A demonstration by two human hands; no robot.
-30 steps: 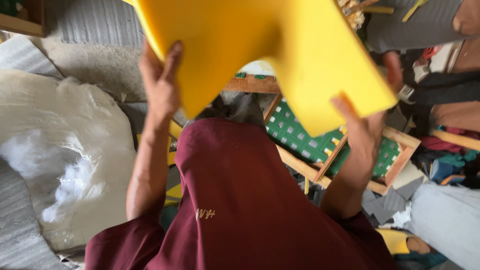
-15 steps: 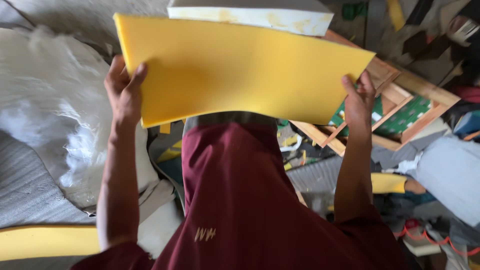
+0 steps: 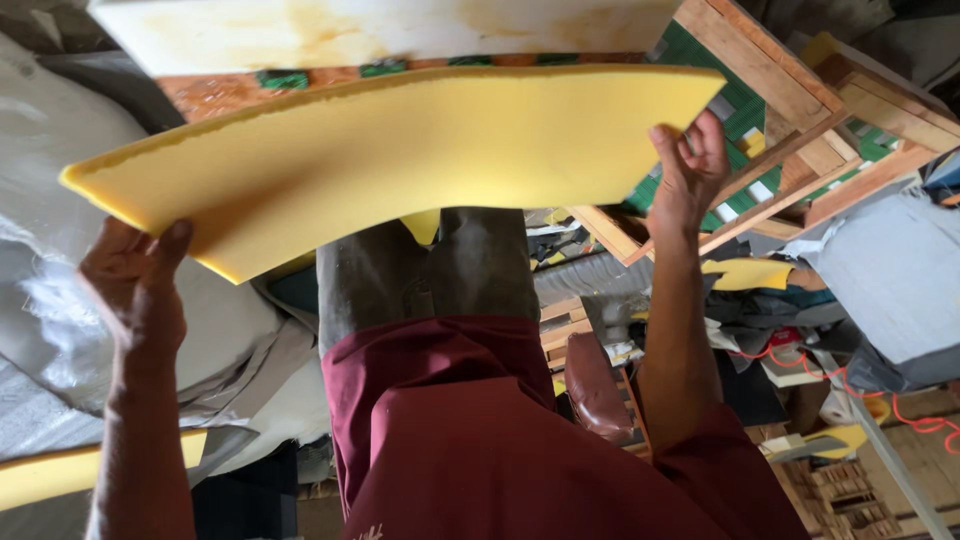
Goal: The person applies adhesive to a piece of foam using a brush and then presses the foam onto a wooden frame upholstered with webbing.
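A thick yellow foam sheet (image 3: 400, 150) stretches across the upper part of the head view, held out flat in front of my body. My left hand (image 3: 135, 285) grips its near left corner from below, thumb up against the edge. My right hand (image 3: 688, 175) clasps the right end, fingers curled over the edge. Just beyond the foam lies a stained white foam slab (image 3: 380, 28) on a wooden frame with green webbing (image 3: 770, 120). My maroon shirt (image 3: 480, 440) and grey trousers fill the lower middle.
A big clear plastic bag of white stuffing (image 3: 60, 300) lies at the left. Another yellow foam strip (image 3: 60, 475) sits at the lower left. Foam scraps, wooden pieces, cloth and an orange cable (image 3: 900, 420) crowd the floor at the right.
The foam sheet has come down from a raised, tilted hold to a flatter one, close over the white slab. Both hands have kept their grip on its ends.
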